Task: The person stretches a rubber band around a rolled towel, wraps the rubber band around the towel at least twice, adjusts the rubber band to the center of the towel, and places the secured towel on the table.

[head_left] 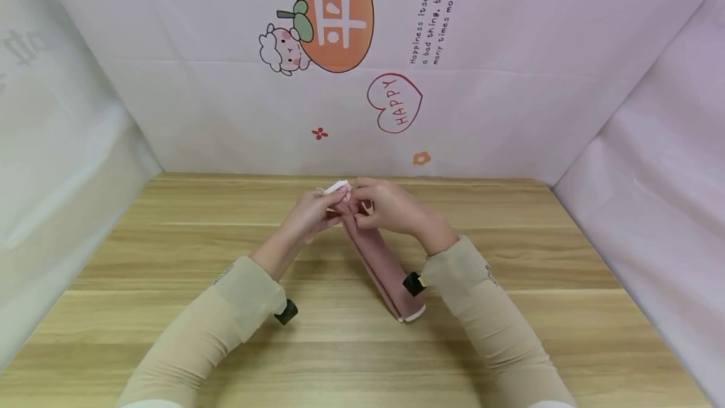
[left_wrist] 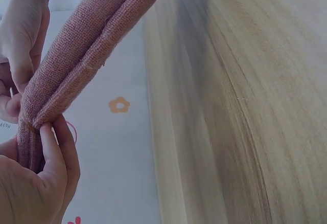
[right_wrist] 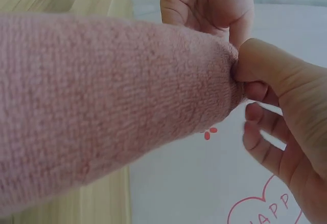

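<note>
A pink towel (head_left: pixel 381 257), folded into a long narrow roll, slants from both hands down toward the front right. Its near end has a white edge (head_left: pixel 416 313). My left hand (head_left: pixel 311 211) grips the far end, thumb on top, where a white part (head_left: pixel 337 187) sticks out. Close beside it, my right hand (head_left: pixel 392 206) pinches the towel between thumb and index finger. In the right wrist view the cloth (right_wrist: pixel 127 91) puckers under that thumb. A small tan strip (left_wrist: pixel 31 127) shows across the towel by the left fingertips, partly hidden.
Both hands are above a wood-grain table (head_left: pixel 317 345), near its back edge. A white printed cloth (head_left: pixel 238 118) rises behind it, with more white cloth at the left and right sides. Each wrist wears a band with a small black camera (head_left: pixel 415 283).
</note>
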{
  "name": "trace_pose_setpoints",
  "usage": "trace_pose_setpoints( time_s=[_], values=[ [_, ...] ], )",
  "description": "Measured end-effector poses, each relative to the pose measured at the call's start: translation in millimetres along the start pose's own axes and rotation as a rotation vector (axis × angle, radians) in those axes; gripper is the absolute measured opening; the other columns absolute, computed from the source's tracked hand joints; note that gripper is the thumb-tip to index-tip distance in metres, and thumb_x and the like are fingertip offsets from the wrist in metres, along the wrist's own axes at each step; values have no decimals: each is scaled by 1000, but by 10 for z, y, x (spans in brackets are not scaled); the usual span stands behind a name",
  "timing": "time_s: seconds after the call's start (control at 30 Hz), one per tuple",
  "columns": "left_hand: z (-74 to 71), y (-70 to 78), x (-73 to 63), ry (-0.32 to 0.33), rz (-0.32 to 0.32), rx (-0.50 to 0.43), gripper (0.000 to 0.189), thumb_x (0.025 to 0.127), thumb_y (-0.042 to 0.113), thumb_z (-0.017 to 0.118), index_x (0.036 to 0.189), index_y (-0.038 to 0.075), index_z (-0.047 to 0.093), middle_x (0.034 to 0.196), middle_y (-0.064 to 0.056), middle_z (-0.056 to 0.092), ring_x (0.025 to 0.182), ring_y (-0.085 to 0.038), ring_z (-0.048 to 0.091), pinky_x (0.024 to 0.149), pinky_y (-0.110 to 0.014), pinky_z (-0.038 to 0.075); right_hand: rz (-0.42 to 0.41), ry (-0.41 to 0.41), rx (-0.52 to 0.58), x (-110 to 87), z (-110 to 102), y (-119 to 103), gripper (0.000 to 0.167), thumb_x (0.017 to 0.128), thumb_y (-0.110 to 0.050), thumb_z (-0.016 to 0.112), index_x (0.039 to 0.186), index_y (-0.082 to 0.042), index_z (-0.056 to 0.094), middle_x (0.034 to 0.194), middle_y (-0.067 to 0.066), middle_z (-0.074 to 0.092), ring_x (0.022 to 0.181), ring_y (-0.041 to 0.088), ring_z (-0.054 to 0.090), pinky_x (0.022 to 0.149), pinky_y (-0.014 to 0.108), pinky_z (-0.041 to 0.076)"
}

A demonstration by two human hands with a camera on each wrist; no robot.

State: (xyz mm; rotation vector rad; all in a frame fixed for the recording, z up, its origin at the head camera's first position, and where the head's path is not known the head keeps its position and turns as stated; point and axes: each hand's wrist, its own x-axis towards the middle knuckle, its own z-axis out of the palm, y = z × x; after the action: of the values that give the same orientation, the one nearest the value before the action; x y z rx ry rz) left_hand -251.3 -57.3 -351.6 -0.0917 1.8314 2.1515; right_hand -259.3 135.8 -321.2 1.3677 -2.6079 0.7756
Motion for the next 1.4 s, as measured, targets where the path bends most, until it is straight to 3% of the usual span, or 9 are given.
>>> trace_pose_setpoints(
  time_s=[0.23,0.5,0.8,1.03,1.4],
  values=[
    [-35,-34,9,-17,27,-9,25,106,23,60,94,1,63,96,-8,64,82,-13,65,81,-24,58,-17,-7,53,-5,24,52,22,77,8,68,77,-12,61,93,-1,58,78,17,54,66,28,46],
    [-52,-38,49,2,9,-14,21,107,19,58,98,0,60,97,-7,61,78,-11,64,77,-21,58,-63,-27,57,-27,50,72,22,74,9,67,76,-11,60,86,-2,54,79,28,58,68,28,47],
    [-54,-37,52,5,0,-21,20,107,19,57,104,0,59,100,-7,60,79,-11,64,78,-20,57,-92,20,66,-42,80,82,23,73,10,65,79,-12,60,87,-2,55,79,20,55,68,37,50],
    [-57,-48,44,-6,14,-10,26,107,19,58,89,3,68,101,-7,61,80,-11,64,75,-20,57,-51,5,50,-70,65,75,24,75,10,67,79,-13,58,75,-3,54,68,12,47,61,26,40],
    [-55,-49,28,6,53,-1,29,107,16,56,85,2,68,100,-7,63,84,-10,63,81,-22,57,81,33,162,-174,131,106,18,80,5,69,82,-12,63,78,-9,59,76,11,53,78,33,48]
  ],
)
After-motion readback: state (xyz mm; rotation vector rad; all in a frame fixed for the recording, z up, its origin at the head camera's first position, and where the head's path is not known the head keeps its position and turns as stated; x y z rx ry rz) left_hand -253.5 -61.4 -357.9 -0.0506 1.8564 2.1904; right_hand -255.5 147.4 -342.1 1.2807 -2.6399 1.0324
